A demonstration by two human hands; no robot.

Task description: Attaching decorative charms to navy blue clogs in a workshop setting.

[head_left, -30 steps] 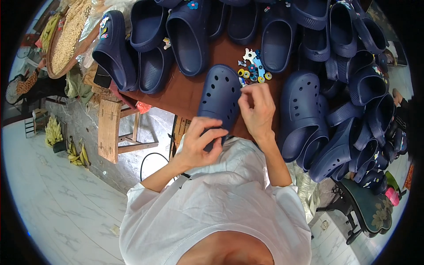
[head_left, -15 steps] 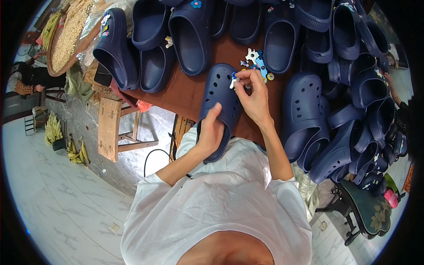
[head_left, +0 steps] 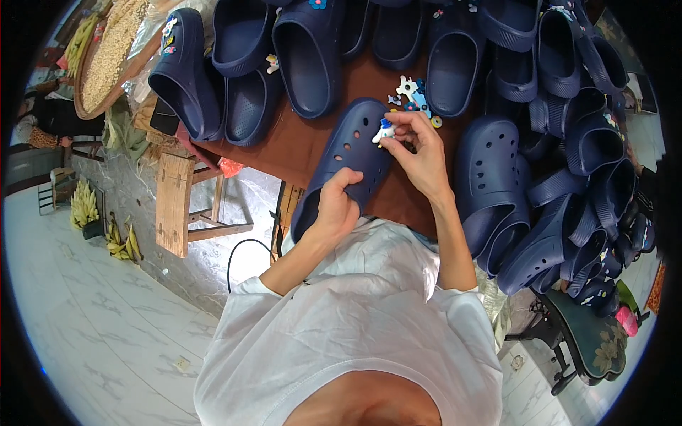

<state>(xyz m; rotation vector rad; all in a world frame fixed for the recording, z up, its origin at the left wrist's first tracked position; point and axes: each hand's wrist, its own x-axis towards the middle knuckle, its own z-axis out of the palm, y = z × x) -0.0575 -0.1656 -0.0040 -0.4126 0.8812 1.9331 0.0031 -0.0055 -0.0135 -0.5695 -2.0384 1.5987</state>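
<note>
At the left end of the brown-covered table (head_left: 284,145), a charm-studded clog (head_left: 186,71) leans beside its neighbours. Further right, at the near edge, the person's left hand (head_left: 337,207) is closed on a perforated clog (head_left: 352,157), thumb along the top; from here I can't see where its other fingers go. That clog slants across the near edge, its long axis running from the heel, low and left toward the person, to the toe, which points away and to the right. The right hand (head_left: 408,137) is the nearer one to the toe, just off its right side, thumb and fingertips pinched on a small white charm with a blue top (head_left: 384,133). Whether the charm touches the toe, I can't tell. Loose charms (head_left: 420,103) lie just beyond that hand, and navy clogs (head_left: 486,167) crowd the table's right end.
</note>
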